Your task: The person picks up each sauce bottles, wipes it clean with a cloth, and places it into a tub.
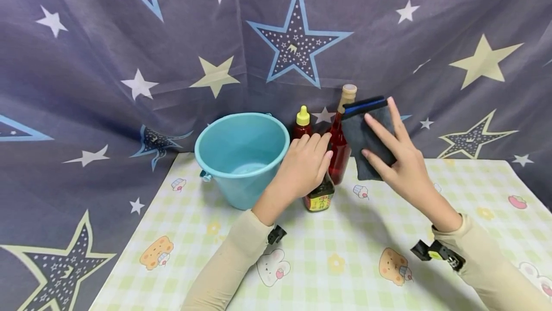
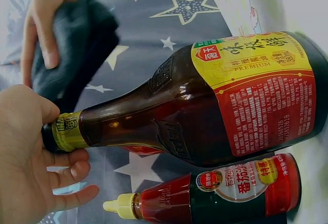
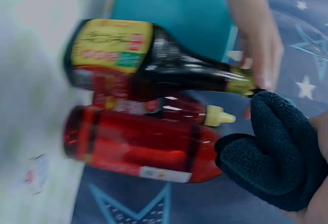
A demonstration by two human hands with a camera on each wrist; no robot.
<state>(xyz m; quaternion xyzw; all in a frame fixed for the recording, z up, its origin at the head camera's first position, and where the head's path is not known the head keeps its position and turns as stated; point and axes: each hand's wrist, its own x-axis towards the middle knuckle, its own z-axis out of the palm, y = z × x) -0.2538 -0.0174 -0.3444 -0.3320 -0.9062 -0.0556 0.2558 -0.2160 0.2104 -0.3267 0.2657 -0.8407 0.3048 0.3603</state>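
Note:
My left hand (image 1: 302, 165) holds the dark soy sauce bottle (image 2: 256, 96) by its capped neck, thumb on one side and fingers on the other. The bottle stands upright, with a yellow and red label. My right hand (image 1: 405, 167) pinches a folded dark cloth (image 1: 368, 133) in the air to the right of the bottles. In the right wrist view, the cloth (image 3: 282, 152) is close to the bottle's cap. A ketchup bottle (image 2: 220, 193) with a yellow nozzle and a tall bottle of red liquid (image 1: 339, 160) stand behind the soy sauce.
A light blue bucket (image 1: 228, 177) stands left of the bottles, close to my left forearm. Beneath everything lies a green checked tablecloth (image 1: 336, 239) with printed cartoons. A dark star-patterned curtain (image 1: 276, 9) hangs along the table's back edge.

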